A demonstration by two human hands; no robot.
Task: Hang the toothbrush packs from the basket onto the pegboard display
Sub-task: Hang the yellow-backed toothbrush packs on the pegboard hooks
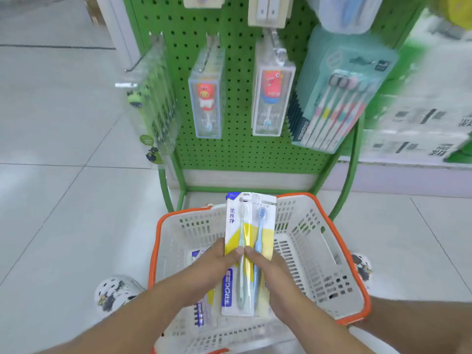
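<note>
We had the toothbrush pack pinched in both grips, left hand and right hand, over the basket; best to lift it level, then thread its hang-hole onto a free pegboard hook.

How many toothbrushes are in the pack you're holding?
2. A green toothbrush lies on the left side of the pack, a blue toothbrush on the right. The left hand and right hand hold it above the basket.

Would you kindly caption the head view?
Both hands hold toothbrush packs above the basket, facing the pegboard.
</note>
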